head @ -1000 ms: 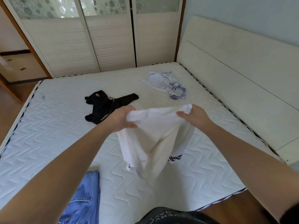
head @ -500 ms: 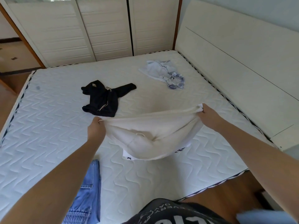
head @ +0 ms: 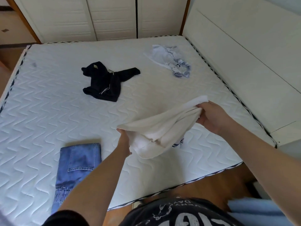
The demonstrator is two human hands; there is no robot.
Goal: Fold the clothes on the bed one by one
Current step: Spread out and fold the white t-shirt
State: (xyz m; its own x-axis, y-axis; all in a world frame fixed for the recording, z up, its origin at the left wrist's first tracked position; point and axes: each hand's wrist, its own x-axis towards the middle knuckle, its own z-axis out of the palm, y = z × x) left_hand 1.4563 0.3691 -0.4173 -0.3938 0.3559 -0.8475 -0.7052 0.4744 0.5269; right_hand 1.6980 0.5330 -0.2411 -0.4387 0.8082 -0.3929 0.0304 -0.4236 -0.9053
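A white garment [head: 164, 128] is stretched between my two hands, low over the white quilted mattress [head: 48, 111]. My left hand [head: 124, 141] grips its near-left end. My right hand [head: 211, 116] grips its far-right end. The cloth sags in the middle and its lower part touches the bed. A crumpled black hoodie [head: 105, 82] lies further back at the centre. A crumpled light blue garment [head: 172, 62] lies at the far right. Folded blue jeans [head: 76, 168] lie flat at the near left.
A white headboard [head: 244, 54] runs along the bed's right side. White wardrobe doors [head: 105, 17] stand behind the far edge. Wooden floor [head: 211, 185] shows at the near edge, by my dark printed shirt [head: 179, 214]. A light blue cloth [head: 263, 211] is at the bottom right.
The hanging white garment has been lowered toward the mattress. My hands spread apart, then my left hand came nearer and my right hand moved right. The view tilted down.
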